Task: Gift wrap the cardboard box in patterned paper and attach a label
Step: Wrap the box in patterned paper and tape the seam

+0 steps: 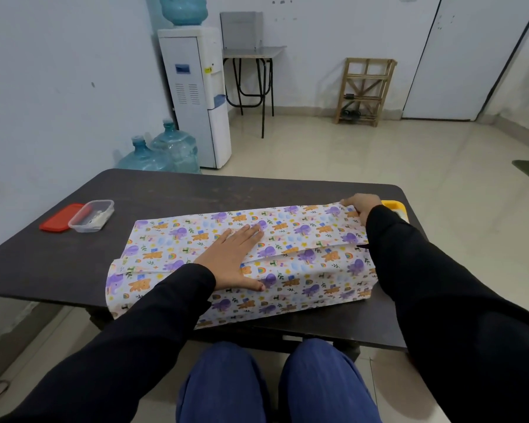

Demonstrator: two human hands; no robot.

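- Centre of frame, near the front edge of the dark table: patterned paper folded over the cardboard box, with the box itself wholly hidden beneath.
- Pressed flat on the overlap at mid-sheet: left hand, fingers straight and close together, thumb spread toward the near side.
- At the sheet's far right corner: right hand, fingers curled over the paper edge, apparently gripping it.
- Likely step: closing the long top seam.
- Keep the flat palm anchoring the lower flap.
- Draw the far flap taut and square to the box before fixing.
- Smooth outward from the centre, minding the loose overhang at lower left.
- No tape or label seen for certain; possibly inside the clear container at left, beside its red lid.
- Just behind the right hand: a yellow object, mostly hidden.
- Upper left: water dispenser with spare blue bottles at its foot.
- Upper centre: small metal stand and wooden rack.
- Upper right: white door, above a pale tiled floor.
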